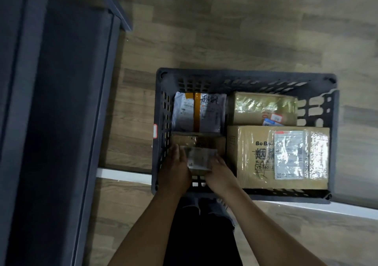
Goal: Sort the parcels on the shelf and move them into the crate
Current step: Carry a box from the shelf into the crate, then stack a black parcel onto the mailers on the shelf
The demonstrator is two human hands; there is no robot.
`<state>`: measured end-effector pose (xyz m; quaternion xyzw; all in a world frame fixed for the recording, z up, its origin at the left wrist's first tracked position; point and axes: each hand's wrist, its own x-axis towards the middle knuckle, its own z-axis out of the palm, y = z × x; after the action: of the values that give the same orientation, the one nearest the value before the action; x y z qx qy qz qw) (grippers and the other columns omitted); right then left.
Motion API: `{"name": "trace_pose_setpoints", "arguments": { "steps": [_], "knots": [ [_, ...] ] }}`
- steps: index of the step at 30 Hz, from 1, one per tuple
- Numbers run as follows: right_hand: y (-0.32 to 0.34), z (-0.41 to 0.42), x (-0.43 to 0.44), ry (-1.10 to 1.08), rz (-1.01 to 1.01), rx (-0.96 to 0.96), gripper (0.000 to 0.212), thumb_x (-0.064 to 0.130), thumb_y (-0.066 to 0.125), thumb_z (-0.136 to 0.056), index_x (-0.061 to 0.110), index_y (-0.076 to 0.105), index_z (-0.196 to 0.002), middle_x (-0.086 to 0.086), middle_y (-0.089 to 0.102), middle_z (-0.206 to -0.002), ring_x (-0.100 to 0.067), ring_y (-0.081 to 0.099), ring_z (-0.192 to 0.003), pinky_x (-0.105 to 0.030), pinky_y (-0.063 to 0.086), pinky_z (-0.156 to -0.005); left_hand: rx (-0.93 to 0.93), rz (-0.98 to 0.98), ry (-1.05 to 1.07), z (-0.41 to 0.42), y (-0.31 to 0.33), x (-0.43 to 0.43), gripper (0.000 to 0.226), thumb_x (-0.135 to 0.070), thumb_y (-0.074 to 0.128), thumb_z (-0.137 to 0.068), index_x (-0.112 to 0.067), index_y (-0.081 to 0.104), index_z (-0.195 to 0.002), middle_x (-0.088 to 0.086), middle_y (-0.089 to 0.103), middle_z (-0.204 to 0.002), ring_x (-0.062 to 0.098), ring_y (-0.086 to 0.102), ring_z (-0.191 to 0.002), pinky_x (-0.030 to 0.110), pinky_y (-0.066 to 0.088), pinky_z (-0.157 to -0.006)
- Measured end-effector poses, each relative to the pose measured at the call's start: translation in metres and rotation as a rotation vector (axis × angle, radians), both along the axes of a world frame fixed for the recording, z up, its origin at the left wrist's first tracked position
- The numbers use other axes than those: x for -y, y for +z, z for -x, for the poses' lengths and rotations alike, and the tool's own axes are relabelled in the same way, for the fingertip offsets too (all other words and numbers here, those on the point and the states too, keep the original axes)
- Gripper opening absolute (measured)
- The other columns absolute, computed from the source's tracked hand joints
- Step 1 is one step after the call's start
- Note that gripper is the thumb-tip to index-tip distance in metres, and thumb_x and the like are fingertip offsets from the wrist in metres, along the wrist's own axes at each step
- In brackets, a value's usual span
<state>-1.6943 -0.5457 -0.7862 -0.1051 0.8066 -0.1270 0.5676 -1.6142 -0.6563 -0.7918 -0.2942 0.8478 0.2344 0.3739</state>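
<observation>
The left hand (176,169) and right hand (219,173) grip a small tape-wrapped brown cardboard parcel (201,160) from either side, above the near-left gap in the dark grey slotted plastic crate (245,77); its long axis is unclear.

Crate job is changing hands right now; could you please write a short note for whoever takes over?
Left hand and right hand hold a small parcel between them, low in the near-left corner of the crate.
Done: grey mailer, taped box and large box lie in the crate; a brown parcel sits just beyond the held one.
To do: set this one down, let go, check the shelf; no parcels show on it here.
</observation>
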Motion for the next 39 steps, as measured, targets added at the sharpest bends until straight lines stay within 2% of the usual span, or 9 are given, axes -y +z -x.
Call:
{"name": "trace_pose_setpoints", "arguments": {
  "steps": [4, 6, 13, 17, 24, 28, 31, 35, 39],
  "knots": [
    [0.075, 0.021, 0.021, 0.044, 0.003, -0.074, 0.05, 0.016, 0.044, -0.091, 0.015, 0.04, -0.14, -0.009, 0.037, -0.146, -0.03, 0.046, -0.126, -0.039, 0.042, -0.102, -0.099, -0.002, 0.029, 0.021, 0.074, 0.018, 0.044, -0.016, 0.049, -0.09, -0.008, 0.048, -0.133, 0.013, 0.053, -0.13, 0.032, 0.052, -0.119, 0.032, 0.044, -0.087],
    [0.121, 0.028, 0.036, 0.075, 0.009, -0.099, 0.041, 0.019, 0.045, -0.09, 0.014, 0.049, -0.131, -0.012, 0.047, -0.136, -0.032, 0.051, -0.118, -0.037, 0.045, -0.096, -0.048, 0.048, -0.03, 0.034, 0.125, 0.031, 0.035, -0.019, 0.046, -0.092, -0.009, 0.053, -0.125, 0.01, 0.062, -0.118, 0.031, 0.061, -0.105, 0.031, 0.046, -0.077],
    [0.313, 0.035, 0.107, 0.253, 0.143, -0.221, 0.027, 0.023, 0.036, -0.096, 0.014, 0.054, -0.114, -0.011, 0.061, -0.116, -0.028, 0.057, -0.104, -0.031, 0.04, -0.072, -0.018, 0.118, 0.077, 0.048, 0.33, 0.09, 0.028, -0.027, 0.042, -0.096, -0.013, 0.061, -0.112, 0.008, 0.065, -0.114, 0.027, 0.063, -0.102, 0.033, 0.048, -0.075],
    [0.42, 0.022, 0.162, 0.324, 0.291, -0.313, 0.029, 0.027, 0.036, -0.091, 0.018, 0.057, -0.109, -0.008, 0.063, -0.115, -0.03, 0.058, -0.105, -0.034, 0.047, -0.08, -0.132, 0.271, 0.168, 0.025, 0.449, 0.128, 0.031, -0.021, 0.042, -0.094, -0.012, 0.056, -0.12, 0.009, 0.062, -0.12, 0.03, 0.062, -0.106, 0.036, 0.05, -0.084],
    [0.573, -0.019, 0.238, 0.453, 0.565, -0.381, 0.018, 0.026, 0.037, -0.096, 0.021, 0.054, -0.098, -0.001, 0.062, -0.093, -0.024, 0.061, -0.094, -0.032, 0.046, -0.073, -0.26, 0.495, 0.407, -0.062, 0.604, 0.196, 0.03, -0.02, 0.036, -0.095, -0.011, 0.054, -0.117, 0.008, 0.059, -0.12, 0.031, 0.059, -0.106, 0.036, 0.046, -0.086],
    [0.621, -0.039, 0.26, 0.484, 0.673, -0.387, 0.032, 0.038, 0.043, -0.094, 0.023, 0.052, -0.121, 0.002, 0.06, -0.119, -0.018, 0.057, -0.105, -0.035, 0.048, -0.091, -0.272, 0.545, 0.57, -0.105, 0.658, 0.221, 0.032, -0.021, 0.034, -0.094, -0.014, 0.053, -0.119, 0.007, 0.059, -0.121, 0.029, 0.058, -0.107, 0.036, 0.044, -0.086],
    [0.646, -0.045, 0.275, 0.456, 0.761, -0.332, 0.046, 0.045, 0.046, -0.094, 0.02, 0.044, -0.133, 0.003, 0.058, -0.119, -0.014, 0.054, -0.101, -0.028, 0.044, -0.086, -0.321, 0.571, 0.684, -0.123, 0.675, 0.238, 0.032, -0.026, 0.033, -0.095, -0.014, 0.053, -0.117, 0.005, 0.059, -0.12, 0.027, 0.057, -0.105, 0.034, 0.043, -0.086],
    [0.66, -0.045, 0.299, 0.337, 0.769, -0.264, 0.058, 0.05, 0.047, -0.093, 0.02, 0.036, -0.141, 0.001, 0.05, -0.137, -0.018, 0.05, -0.123, -0.03, 0.04, -0.094, -0.38, 0.551, 0.767, -0.125, 0.679, 0.261, 0.038, -0.039, 0.035, -0.096, -0.016, 0.051, -0.121, 0.004, 0.056, -0.123, 0.025, 0.056, -0.109, 0.034, 0.044, -0.086],
    [0.659, -0.04, 0.329, 0.257, 0.816, -0.322, 0.05, 0.041, 0.051, -0.094, 0.019, 0.042, -0.138, -0.003, 0.048, -0.138, -0.018, 0.049, -0.124, -0.027, 0.039, -0.092, -0.438, 0.524, 0.753, -0.113, 0.674, 0.297, 0.041, -0.043, 0.037, -0.095, -0.016, 0.049, -0.123, 0.004, 0.054, -0.126, 0.025, 0.055, -0.112, 0.036, 0.045, -0.089]
  ]
}}
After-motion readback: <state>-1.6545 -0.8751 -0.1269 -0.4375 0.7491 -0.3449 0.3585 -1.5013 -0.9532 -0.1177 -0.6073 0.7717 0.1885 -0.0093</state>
